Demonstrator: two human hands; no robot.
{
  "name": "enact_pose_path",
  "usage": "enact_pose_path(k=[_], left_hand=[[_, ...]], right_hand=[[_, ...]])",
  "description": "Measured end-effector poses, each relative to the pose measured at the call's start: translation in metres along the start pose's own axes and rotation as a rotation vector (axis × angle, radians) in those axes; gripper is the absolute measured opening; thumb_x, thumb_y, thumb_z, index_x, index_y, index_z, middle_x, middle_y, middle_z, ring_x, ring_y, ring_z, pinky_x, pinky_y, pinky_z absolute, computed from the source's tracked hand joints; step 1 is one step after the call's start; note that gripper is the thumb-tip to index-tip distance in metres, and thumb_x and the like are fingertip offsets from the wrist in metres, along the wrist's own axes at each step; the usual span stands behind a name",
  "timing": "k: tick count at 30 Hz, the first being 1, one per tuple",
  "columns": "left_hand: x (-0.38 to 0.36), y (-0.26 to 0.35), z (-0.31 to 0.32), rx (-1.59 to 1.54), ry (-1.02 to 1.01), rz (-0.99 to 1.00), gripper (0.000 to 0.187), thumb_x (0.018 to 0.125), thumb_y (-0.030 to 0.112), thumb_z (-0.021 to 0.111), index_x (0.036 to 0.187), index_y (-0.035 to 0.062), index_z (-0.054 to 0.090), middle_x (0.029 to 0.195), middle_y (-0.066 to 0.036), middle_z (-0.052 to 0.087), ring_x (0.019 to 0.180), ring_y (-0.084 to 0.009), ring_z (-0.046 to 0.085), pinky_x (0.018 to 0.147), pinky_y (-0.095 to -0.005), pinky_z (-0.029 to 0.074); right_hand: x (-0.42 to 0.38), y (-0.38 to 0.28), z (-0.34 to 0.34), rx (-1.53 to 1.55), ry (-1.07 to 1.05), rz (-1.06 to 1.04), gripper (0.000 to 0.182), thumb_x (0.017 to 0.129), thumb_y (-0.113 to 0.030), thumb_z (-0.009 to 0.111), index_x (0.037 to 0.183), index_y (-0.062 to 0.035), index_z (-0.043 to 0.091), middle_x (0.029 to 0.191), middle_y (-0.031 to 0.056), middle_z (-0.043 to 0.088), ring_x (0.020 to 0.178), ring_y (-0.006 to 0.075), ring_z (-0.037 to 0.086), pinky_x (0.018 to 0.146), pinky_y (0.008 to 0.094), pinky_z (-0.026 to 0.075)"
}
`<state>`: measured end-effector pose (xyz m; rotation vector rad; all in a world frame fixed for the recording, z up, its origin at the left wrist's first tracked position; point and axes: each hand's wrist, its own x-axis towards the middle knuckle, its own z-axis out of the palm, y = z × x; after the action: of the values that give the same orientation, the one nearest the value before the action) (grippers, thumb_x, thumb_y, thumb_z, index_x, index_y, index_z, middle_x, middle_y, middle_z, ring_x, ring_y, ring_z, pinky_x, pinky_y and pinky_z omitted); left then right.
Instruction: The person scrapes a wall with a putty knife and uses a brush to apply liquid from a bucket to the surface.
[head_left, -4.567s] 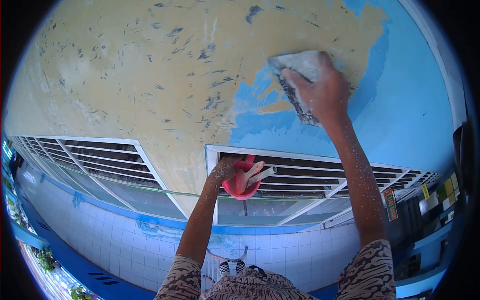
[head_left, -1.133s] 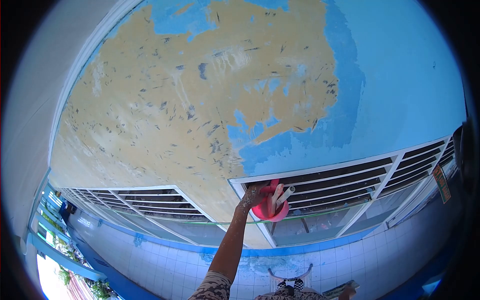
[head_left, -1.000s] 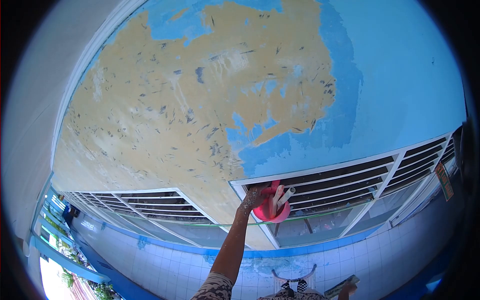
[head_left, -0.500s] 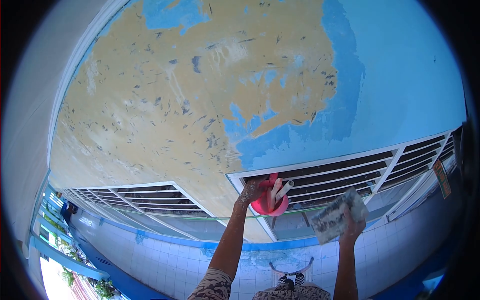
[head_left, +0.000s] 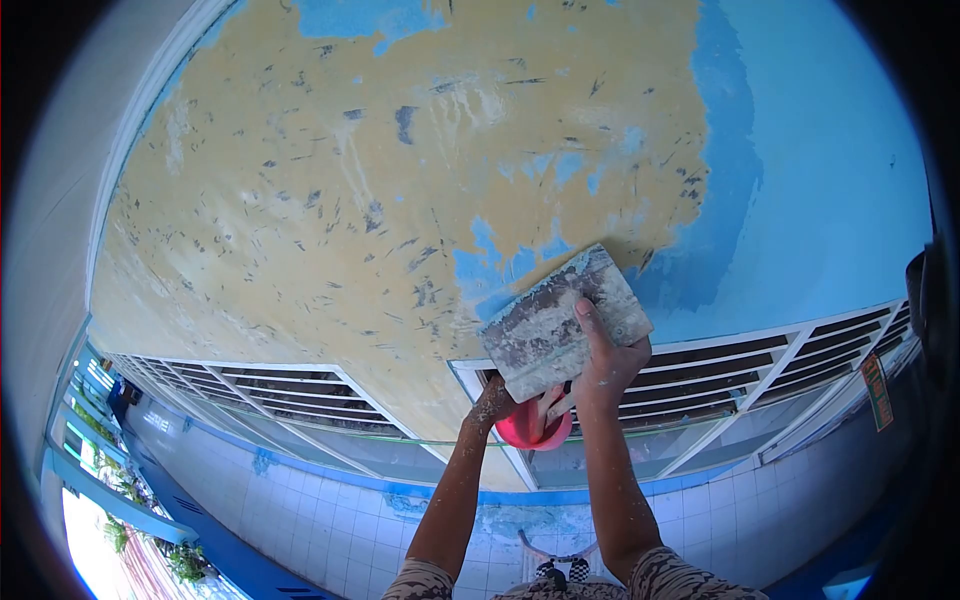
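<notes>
Right hand [head_left: 610, 372] clamped a crusty float [head_left: 545, 328], left hand [head_left: 495, 400] by pink bucket [head_left: 524, 434], grip hidden; probably prepping a stroke, needing flat contact.

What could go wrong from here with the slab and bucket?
The smeared slab overlaps the pink bucket in view; if they are close, it might knock the handles inside. The right hand grips the slab near one end, so it could twist or slip. The left hand's fingers are hidden; its hold may be weak.
</notes>
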<state>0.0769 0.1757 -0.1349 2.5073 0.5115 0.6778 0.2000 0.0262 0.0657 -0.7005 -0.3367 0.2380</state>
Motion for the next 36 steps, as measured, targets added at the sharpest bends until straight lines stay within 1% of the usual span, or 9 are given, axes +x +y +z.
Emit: enact_pose_path(k=[2, 6, 9, 12, 15, 18, 21, 23, 36], left_hand=[[0.003, 0.009, -0.004, -0.109, 0.002, -0.094, 0.04, 0.09, 0.017, 0.062, 0.129, 0.0089, 0.06, 0.131, -0.017, 0.06, 0.127, -0.0347, 0.051, 0.107, -0.0409, 0.04], [0.003, 0.017, -0.005, -0.21, 0.057, -0.144, 0.037, 0.091, 0.017, 0.062, 0.127, 0.0086, 0.061, 0.131, -0.017, 0.06, 0.126, -0.0337, 0.053, 0.105, -0.0399, 0.042], [0.002, 0.022, -0.012, -0.206, -0.028, -0.208, 0.033, 0.092, 0.017, 0.061, 0.124, 0.0078, 0.063, 0.13, -0.016, 0.061, 0.124, -0.0333, 0.054, 0.103, -0.0399, 0.043], [0.004, 0.019, -0.008, -0.095, 0.049, -0.142, 0.032, 0.091, 0.017, 0.062, 0.122, 0.0078, 0.064, 0.13, -0.015, 0.061, 0.123, -0.0327, 0.055, 0.103, -0.0399, 0.044], [-0.003, 0.005, 0.0, -0.113, -0.083, -0.188, 0.033, 0.09, 0.018, 0.063, 0.122, 0.0084, 0.064, 0.129, -0.015, 0.062, 0.122, -0.033, 0.056, 0.103, -0.0404, 0.044], [0.0, 0.01, 0.001, -0.131, 0.063, -0.087, 0.032, 0.089, 0.017, 0.063, 0.12, 0.0094, 0.065, 0.125, -0.015, 0.063, 0.122, -0.0337, 0.055, 0.105, -0.0425, 0.042], [0.003, 0.018, -0.004, -0.086, 0.03, -0.129, 0.031, 0.088, 0.016, 0.064, 0.119, 0.01, 0.066, 0.125, -0.015, 0.064, 0.123, -0.0329, 0.055, 0.105, -0.043, 0.041], [0.002, 0.014, -0.001, -0.099, 0.009, -0.153, 0.033, 0.087, 0.014, 0.064, 0.119, 0.0097, 0.065, 0.125, -0.016, 0.063, 0.123, -0.0326, 0.054, 0.105, -0.043, 0.041], [0.006, 0.013, 0.0, -0.023, -0.019, -0.196, 0.035, 0.086, 0.013, 0.064, 0.121, 0.0096, 0.064, 0.127, -0.016, 0.062, 0.124, -0.0336, 0.054, 0.105, -0.0433, 0.041]], right_hand=[[-0.002, 0.007, 0.01, 0.032, 0.022, 0.001, 0.037, 0.075, -0.005, 0.084, 0.105, 0.0069, 0.066, 0.101, 0.0107, 0.069, 0.089, 0.015, 0.065, 0.082, 0.0287, 0.051], [-0.002, 0.02, 0.013, 0.053, 0.05, 0.001, 0.039, 0.075, -0.003, 0.083, 0.108, 0.0059, 0.064, 0.105, 0.0109, 0.067, 0.091, 0.016, 0.064, 0.084, 0.0297, 0.05], [-0.003, 0.017, 0.02, 0.015, 0.054, -0.025, 0.04, 0.075, -0.004, 0.083, 0.108, 0.0061, 0.064, 0.105, 0.0111, 0.067, 0.09, 0.016, 0.063, 0.084, 0.0301, 0.051], [-0.002, 0.008, 0.035, 0.06, 0.063, -0.004, 0.039, 0.075, -0.005, 0.083, 0.107, 0.0064, 0.064, 0.104, 0.0111, 0.067, 0.09, 0.0158, 0.063, 0.083, 0.0306, 0.051], [-0.006, 0.01, 0.025, 0.055, 0.058, -0.031, 0.032, 0.079, -0.006, 0.082, 0.103, 0.0081, 0.066, 0.1, 0.0109, 0.069, 0.087, 0.0137, 0.064, 0.081, 0.0281, 0.051], [-0.001, 0.009, 0.03, 0.04, 0.029, -0.077, 0.031, 0.079, -0.007, 0.082, 0.102, 0.0073, 0.067, 0.098, 0.0098, 0.07, 0.087, 0.013, 0.064, 0.08, 0.0274, 0.051], [0.0, 0.008, 0.032, 0.022, 0.034, -0.076, 0.03, 0.079, -0.008, 0.082, 0.101, 0.0067, 0.068, 0.097, 0.0092, 0.07, 0.086, 0.0122, 0.064, 0.08, 0.0266, 0.05], [-0.004, 0.011, 0.026, 0.091, 0.045, -0.002, 0.037, 0.076, -0.004, 0.082, 0.106, 0.0063, 0.063, 0.104, 0.0115, 0.067, 0.09, 0.0151, 0.064, 0.082, 0.0312, 0.051], [0.002, 0.011, 0.031, 0.071, 0.032, -0.015, 0.037, 0.076, -0.002, 0.081, 0.107, 0.0046, 0.062, 0.104, 0.0107, 0.066, 0.09, 0.0149, 0.064, 0.079, 0.0303, 0.053]])
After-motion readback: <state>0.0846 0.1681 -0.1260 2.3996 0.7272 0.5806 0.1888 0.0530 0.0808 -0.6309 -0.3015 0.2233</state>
